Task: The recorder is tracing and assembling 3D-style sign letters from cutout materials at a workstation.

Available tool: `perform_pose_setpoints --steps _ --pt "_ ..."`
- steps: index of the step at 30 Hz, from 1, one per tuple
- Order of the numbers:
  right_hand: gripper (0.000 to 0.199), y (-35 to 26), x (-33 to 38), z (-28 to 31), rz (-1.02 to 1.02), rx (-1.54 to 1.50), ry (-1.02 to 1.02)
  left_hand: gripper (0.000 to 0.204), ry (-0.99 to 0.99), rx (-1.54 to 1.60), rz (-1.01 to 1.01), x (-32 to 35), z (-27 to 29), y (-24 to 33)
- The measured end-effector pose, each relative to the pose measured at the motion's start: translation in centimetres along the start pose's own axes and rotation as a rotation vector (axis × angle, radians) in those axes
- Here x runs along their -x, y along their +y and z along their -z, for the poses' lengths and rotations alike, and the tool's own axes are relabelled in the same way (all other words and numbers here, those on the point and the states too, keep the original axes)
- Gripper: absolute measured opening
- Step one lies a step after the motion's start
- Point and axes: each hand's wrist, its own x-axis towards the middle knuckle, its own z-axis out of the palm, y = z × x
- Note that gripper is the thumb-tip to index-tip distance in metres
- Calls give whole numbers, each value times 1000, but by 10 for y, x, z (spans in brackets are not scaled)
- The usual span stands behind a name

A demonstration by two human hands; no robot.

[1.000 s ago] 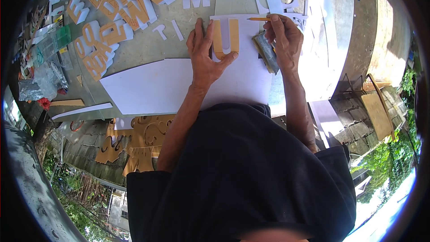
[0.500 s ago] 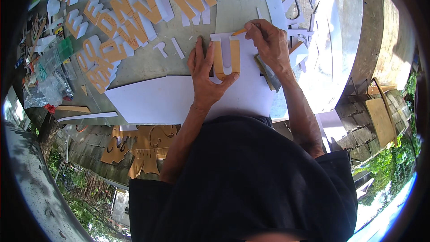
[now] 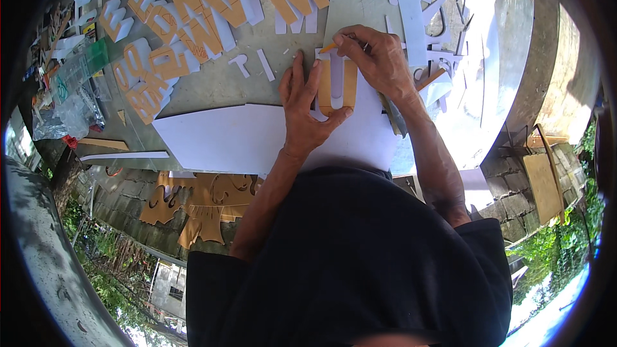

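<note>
A tan, U-shaped cutout (image 3: 349, 83) lies on a large white sheet (image 3: 218, 138) at the front of the table. My left hand (image 3: 301, 119) holds it steady, with the thumb across its rounded lower end and the index finger along its left side. The other left fingers are stretched out. Between the thumb and fingertips of my right hand (image 3: 380, 61) is a yellow pencil (image 3: 329, 47). The pencil's tip is at the upper left end of the U, over a white strip there. My right palm hides part of the sheet.
Several tan-faced, white-sided letter shapes (image 3: 205, 19) stand to the left and far side. White offcuts (image 3: 443, 32) and a pair of scissors lie at the right. Plastic bags (image 3: 71, 112) crowd the left edge. A dark folded item (image 3: 393, 115) sits under my right wrist.
My right hand has carried the pencil leftward across the top of the U, from its right arm to its left. My left hand keeps its hold. The whole view has shifted slightly.
</note>
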Motion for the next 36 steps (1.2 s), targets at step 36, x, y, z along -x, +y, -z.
perform_pose_setpoints --steps 36 --pt "15 61 199 -28 -167 162 -38 45 474 32 348 49 85 -36"
